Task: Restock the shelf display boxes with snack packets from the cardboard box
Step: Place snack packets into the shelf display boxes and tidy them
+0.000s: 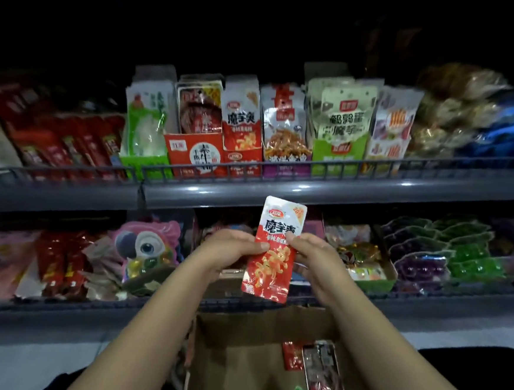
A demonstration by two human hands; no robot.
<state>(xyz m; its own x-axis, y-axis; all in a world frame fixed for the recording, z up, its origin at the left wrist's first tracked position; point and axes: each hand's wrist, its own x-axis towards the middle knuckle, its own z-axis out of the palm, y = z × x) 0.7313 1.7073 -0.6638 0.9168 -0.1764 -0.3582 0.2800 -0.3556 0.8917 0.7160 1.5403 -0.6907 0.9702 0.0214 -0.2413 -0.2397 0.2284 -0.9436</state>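
Both my hands pinch one red snack packet (pixel 272 251) upright, left hand (pixel 230 248) and right hand (pixel 312 254) at its side edges. The shelf rail (pixel 250 191) runs just above it; the open cardboard box (pixel 236 362) sits below.

A snack packet (pixel 272 251) is held upright above the cardboard box (pixel 237 347), the left hand (pixel 230 249) at its nine o'clock and the right hand (pixel 312 254) at its three o'clock. Display boxes (pixel 191 155) are ranged on the upper shelf (pixel 280 190) at twelve o'clock. More packets (pixel 321 375) are left in the box.
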